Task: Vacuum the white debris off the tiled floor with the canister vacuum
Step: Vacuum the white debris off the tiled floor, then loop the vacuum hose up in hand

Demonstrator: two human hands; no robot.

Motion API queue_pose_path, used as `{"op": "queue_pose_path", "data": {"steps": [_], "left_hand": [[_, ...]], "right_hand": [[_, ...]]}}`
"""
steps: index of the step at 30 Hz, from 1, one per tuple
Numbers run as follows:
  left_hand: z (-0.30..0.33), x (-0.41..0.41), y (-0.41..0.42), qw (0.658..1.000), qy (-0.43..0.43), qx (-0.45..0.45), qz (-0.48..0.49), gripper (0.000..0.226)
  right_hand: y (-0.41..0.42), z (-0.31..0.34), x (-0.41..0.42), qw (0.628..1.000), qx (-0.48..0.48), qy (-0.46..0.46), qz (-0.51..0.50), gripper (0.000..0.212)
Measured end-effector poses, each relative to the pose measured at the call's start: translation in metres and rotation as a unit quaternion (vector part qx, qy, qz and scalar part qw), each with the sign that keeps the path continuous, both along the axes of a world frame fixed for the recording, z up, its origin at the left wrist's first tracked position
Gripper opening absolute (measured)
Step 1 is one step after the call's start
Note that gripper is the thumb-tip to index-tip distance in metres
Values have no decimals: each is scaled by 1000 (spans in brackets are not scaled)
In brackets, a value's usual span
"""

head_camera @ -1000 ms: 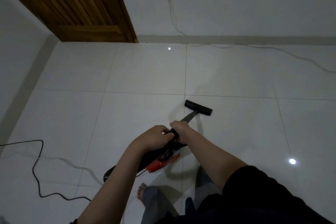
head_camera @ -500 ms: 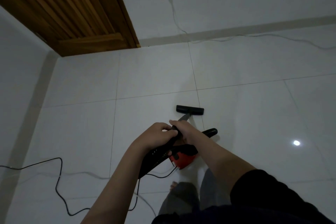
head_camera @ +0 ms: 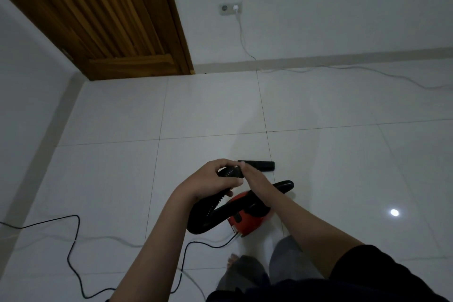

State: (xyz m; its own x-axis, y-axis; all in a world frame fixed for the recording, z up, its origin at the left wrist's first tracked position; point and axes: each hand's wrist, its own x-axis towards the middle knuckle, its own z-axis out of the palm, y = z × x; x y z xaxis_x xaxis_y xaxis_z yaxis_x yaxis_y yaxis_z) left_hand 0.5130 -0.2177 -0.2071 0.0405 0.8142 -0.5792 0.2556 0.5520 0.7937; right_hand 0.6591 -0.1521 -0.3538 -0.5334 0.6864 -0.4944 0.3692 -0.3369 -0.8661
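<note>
Above floor, left hand (head_camera: 210,180) grips hose (head_camera: 208,208).

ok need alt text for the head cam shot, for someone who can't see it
Seen from above, a person's left hand and right hand both grip the black hose of a red canister vacuum on a white tiled floor, its floor nozzle just beyond the hands. A black cord trails left; a wooden door stands behind.
</note>
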Motion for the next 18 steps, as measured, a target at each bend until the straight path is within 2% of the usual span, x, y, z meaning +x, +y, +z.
{"op": "queue_pose_path", "data": {"steps": [2,5,8,11,14,18], "left_hand": [[-3,-4,-5,1000,-8,15,-7,43],[-7,-9,-15,999,-20,40,-11,63],[-9,-8,-23,998,-14,63,0,60],[-5,-4,-30,993,54,94,42,48],[-6,4,-35,981,99,136,99,40],[-8,20,-44,954,152,172,190,31]], "right_hand": [[-3,0,0,999,-22,33,7,69],[-5,4,3,994,-68,81,12,68],[-8,11,9,987,-97,128,-1,76],[-10,16,13,978,-118,170,-3,89],[-10,25,10,978,-99,181,15,80],[-7,36,12,981,-61,176,49,43]]}}
